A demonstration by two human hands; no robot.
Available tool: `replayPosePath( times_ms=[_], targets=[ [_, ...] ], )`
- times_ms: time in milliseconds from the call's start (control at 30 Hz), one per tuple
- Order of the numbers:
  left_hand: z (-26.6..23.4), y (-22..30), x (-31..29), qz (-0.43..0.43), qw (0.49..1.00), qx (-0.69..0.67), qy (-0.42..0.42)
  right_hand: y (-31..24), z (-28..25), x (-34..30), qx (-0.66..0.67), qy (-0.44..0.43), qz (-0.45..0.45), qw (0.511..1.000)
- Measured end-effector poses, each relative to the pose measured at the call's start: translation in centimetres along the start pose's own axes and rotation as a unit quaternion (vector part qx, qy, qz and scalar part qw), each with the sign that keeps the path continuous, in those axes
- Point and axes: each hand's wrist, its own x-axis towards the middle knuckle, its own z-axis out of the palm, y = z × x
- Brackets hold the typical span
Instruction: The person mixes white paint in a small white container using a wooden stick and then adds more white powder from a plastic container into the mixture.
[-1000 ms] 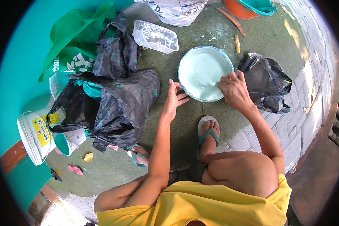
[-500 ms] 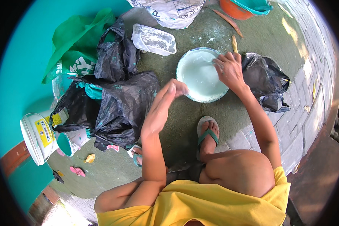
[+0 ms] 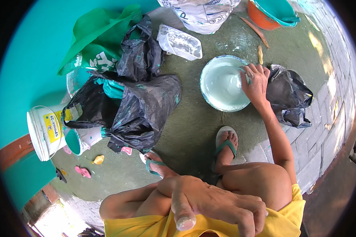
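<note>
Presently, bowl [image 3: 202, 82] of pale mixture [image 3: 224, 87] sits on ground [image 3: 194, 122]. Right hand [image 3: 257, 83] at bowl's right rim, fingers curled inward; cannot tell what, if anything, they grip. Left hand [image 3: 215, 201] well back from bowl, before yellow shirt [image 3: 142, 226], fingers loosely bent, thumb apart; palm hidden. Black bag [image 3: 287, 94] just right of bowl, clear tub [image 3: 182, 42] beyond it to left.

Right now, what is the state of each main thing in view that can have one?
Bowl: upright
Pale mixture: in the bowl, wet, swirled
Right hand: fingers curled at bowl's right rim
Left hand: raised, fingers bent
Large black bag: mouth open
Black bag at right: crumpled
Clear tub: smeared white inside
Slippers: worn
</note>
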Motion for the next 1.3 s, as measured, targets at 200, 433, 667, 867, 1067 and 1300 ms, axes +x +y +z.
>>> replayPosePath(
  times_ms=[200, 433, 667, 867, 1067, 1300],
  targets=[
    [0.7, -1.0, -0.3, 0.023, 0.999, -0.043, 0.016, 0.5, 0.5, -1.6, 0.033, -0.091, -0.027, 0.995],
    [0.9, -2.0, 0.3, 0.063, 0.997, -0.048, 0.007, 1.2, 1.3, -0.3, 0.03, -0.059, 0.021, 0.998],
    [1.0, -1.7, -0.2, 0.037, 0.994, -0.103, 0.021, 0.3, 1.2, 0.2, 0.087, -0.046, 0.062, 0.993],
    [0.9, -1.8, 0.0, 0.033, 0.998, -0.062, 0.003, -0.2, 0.9, 0.2, 0.094, -0.14, -0.019, 0.985],
    [1.1, -2.2, -0.2, 0.049, 0.996, -0.072, -0.002, 0.6, 0.8, 0.4, 0.006, -0.152, -0.01, 0.988],
    [-0.7, 2.9, 0.4, -0.109, 0.991, 0.077, -0.009, -0.3, 1.4, 1.1, 0.02, -0.055, -0.012, 0.998]
  ],
)
